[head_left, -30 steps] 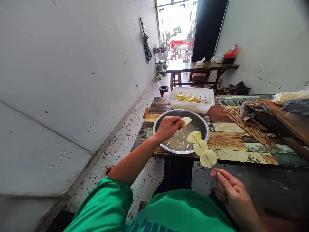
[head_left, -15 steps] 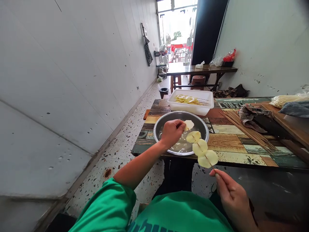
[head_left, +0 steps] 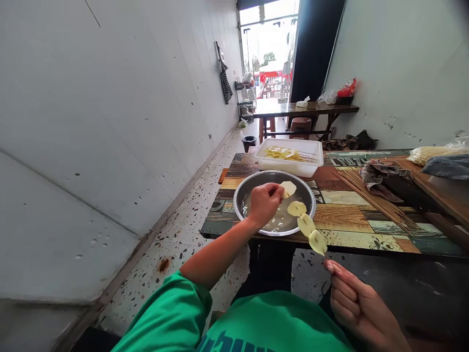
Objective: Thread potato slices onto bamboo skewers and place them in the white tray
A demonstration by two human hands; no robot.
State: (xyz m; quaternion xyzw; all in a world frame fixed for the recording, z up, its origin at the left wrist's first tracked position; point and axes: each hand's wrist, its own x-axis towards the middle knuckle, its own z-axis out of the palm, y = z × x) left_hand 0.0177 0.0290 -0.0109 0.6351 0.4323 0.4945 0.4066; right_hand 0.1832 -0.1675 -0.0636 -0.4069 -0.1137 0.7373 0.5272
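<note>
A thin wooden skewer [head_left: 326,255] runs slantwise between my hands, threaded through several pale yellow slices [head_left: 306,225] that look like potato. My right hand [head_left: 361,298] pinches the skewer's lower end, in front of the table edge. My left hand [head_left: 266,203] is closed on the pale slice [head_left: 288,188] at the far end, above the metal basin [head_left: 238,210]. Cloudy liquid fills the basin, partly hidden by my left hand and forearm. Slices sit apart along the stick, and some have turned at an angle.
Behind the basin, a white plastic tub [head_left: 311,169] contains skewered slices. Bare skewers [head_left: 377,203] lie in a bundle on the patterned table [head_left: 340,212], beside a crumpled cloth [head_left: 383,178]. A wooden board [head_left: 436,186] and bags [head_left: 447,164] are at the right. A white wall rises on the left.
My right hand has shifted slightly right and down and rotated, turning the skewer so the lower slices appear more edge-on. My left hand has moved slightly right, keeping its hold on the end slice.
</note>
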